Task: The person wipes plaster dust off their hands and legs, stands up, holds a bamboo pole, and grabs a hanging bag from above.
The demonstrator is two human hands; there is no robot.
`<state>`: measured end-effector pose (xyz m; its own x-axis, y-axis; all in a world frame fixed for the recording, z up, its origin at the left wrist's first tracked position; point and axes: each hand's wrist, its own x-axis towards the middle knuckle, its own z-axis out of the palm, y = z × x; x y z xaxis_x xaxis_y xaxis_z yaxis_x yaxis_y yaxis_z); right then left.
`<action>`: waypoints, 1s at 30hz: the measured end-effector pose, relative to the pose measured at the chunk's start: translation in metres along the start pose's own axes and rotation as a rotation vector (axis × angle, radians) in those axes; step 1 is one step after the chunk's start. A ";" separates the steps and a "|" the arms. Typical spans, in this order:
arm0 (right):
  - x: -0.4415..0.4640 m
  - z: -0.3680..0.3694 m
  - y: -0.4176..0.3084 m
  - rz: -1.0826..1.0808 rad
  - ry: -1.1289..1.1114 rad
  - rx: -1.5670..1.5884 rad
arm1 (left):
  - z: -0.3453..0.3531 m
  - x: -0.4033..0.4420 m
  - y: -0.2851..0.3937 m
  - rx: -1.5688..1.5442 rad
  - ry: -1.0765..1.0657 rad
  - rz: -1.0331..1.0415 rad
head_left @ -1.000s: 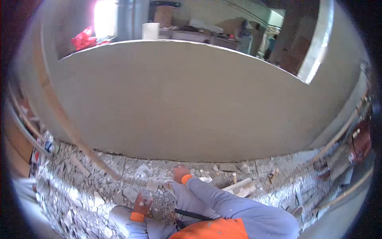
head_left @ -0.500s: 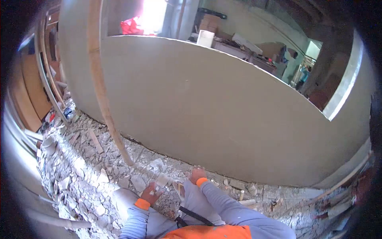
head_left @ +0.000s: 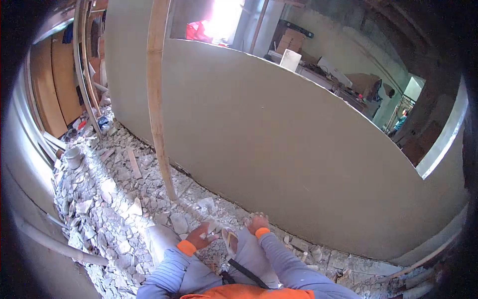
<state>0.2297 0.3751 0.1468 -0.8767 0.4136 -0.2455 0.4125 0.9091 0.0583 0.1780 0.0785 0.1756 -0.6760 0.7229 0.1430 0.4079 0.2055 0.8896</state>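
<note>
My left hand (head_left: 201, 236) is low between my legs, just above the broken rubble. Its fingers are stretched out and apart, and nothing shows in them. My right hand (head_left: 257, 223) lies by my bent knee, close to the foot of the plastered wall (head_left: 279, 149). Its fingers reach forward and look loosely spread, with their tips partly hard to make out. Both wrists have orange cuffs. Between the hands, a sandalled foot (head_left: 230, 240) shows beside the grey trouser leg (head_left: 254, 254). A flat pale stone piece (head_left: 179, 223) lies beyond my left hand.
A bamboo pole (head_left: 156, 99) stands upright before the wall. Rubble (head_left: 114, 199) covers the floor to the left, with a grey bucket (head_left: 73, 157) on it. Another pole (head_left: 64, 247) is at the lower left. Through the wall opening, a cluttered counter (head_left: 318, 77) shows.
The view has swung left, so the scene sits further right. My left hand has shifted away from a flat stone piece near its fingers. My right hand stays by the knee.
</note>
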 end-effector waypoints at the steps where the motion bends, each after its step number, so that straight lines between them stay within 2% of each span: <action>1: 0.002 0.002 0.002 0.010 0.027 0.010 | -0.002 0.004 0.010 0.021 -0.022 -0.011; 6: -0.012 -0.017 -0.001 0.003 -0.036 0.052 | -0.006 0.030 0.046 0.012 -0.089 0.059; 9: -0.012 -0.027 0.001 0.011 -0.127 0.061 | 0.019 0.047 0.011 0.131 -0.074 0.163; 10: -0.010 -0.028 0.002 0.009 -0.170 0.052 | 0.032 0.043 -0.005 0.126 -0.037 0.135; 12: -0.008 -0.024 0.003 -0.001 -0.129 0.022 | 0.032 0.027 -0.047 0.211 -0.177 0.195; 13: -0.008 -0.021 0.005 -0.011 -0.116 -0.002 | 0.032 0.025 -0.045 0.248 -0.240 0.221; 16: -0.007 -0.011 0.008 -0.045 -0.019 0.026 | 0.020 0.025 -0.007 0.279 -0.312 0.090; 19: -0.001 -0.008 0.007 -0.031 -0.054 0.008 | 0.016 0.024 -0.017 0.211 -0.192 0.164; 22: -0.010 -0.012 0.004 -0.042 0.101 0.178 | 0.007 0.024 -0.012 0.232 -0.180 0.139; 25: -0.003 -0.003 0.006 -0.069 0.151 0.049 | 0.008 0.025 -0.016 0.227 -0.136 0.220; 26: -0.002 0.000 0.007 -0.066 0.116 0.055 | 0.010 0.025 -0.019 0.219 -0.119 0.259; 30: -0.011 -0.026 0.003 -0.033 -0.019 0.063 | 0.008 0.022 -0.006 0.170 -0.211 0.098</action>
<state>0.2346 0.3749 0.1749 -0.8856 0.3818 -0.2643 0.3988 0.9170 -0.0115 0.1661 0.0987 0.1700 -0.4926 0.8626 0.1151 0.5742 0.2228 0.7878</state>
